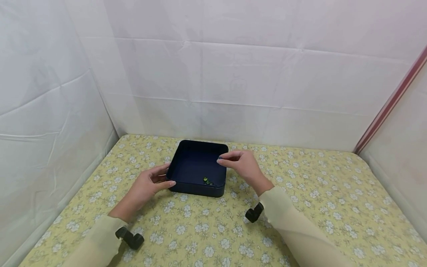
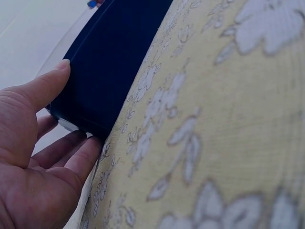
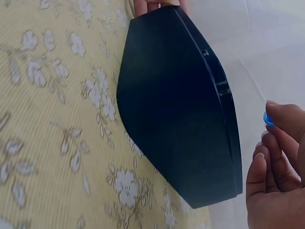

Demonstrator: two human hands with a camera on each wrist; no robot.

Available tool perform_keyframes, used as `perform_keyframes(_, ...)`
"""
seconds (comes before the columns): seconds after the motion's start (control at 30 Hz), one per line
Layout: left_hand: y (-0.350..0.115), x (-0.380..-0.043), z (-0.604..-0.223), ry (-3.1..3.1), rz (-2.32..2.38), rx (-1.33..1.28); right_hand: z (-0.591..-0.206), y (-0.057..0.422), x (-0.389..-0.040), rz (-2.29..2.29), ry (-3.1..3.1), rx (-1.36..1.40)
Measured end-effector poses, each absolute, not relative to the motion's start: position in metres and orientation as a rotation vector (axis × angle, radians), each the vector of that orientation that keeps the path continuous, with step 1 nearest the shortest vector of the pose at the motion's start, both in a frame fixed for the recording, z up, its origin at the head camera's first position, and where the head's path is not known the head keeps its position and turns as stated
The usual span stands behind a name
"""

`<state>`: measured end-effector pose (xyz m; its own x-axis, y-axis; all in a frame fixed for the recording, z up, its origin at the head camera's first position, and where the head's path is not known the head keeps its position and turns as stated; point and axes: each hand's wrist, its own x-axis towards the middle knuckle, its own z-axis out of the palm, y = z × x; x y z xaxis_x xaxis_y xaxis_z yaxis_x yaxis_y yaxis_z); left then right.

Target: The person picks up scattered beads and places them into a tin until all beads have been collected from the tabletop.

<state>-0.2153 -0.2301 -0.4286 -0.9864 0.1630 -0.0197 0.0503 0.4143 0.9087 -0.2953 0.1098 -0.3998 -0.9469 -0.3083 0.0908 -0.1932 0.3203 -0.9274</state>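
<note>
A dark navy square box [image 1: 196, 188], open at the top, stands on the flowered cloth. In its near right part lie several small shiny green pieces [image 1: 207, 181]. My left hand [image 1: 146, 185] holds the box at its near left corner. The left thumb [image 2: 56, 81] lies at the rim, while the other fingers reach round the side wall. Over the right rim, my right hand [image 1: 242, 165] pinches a small translucent blue piece [image 3: 268, 118], like a glass bead, between thumb and index finger. The remaining right fingers are bent, raised beside the box wall.
Yellow cloth with white flowers [image 1: 320, 200] covers the table. White sheeting [image 1: 233, 74] hangs behind and at both sides, with a red strip [image 1: 390, 102] at the right corner. Black straps [image 1: 129, 237] sit on both wrists.
</note>
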Motion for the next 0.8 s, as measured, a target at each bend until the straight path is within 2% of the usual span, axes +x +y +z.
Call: perform_keyframes(0.8,-0.230,-0.215,-0.429,2.574,1.632,0.203,-0.388,0.075,-0.302,-1.669,2.461,-0.502)
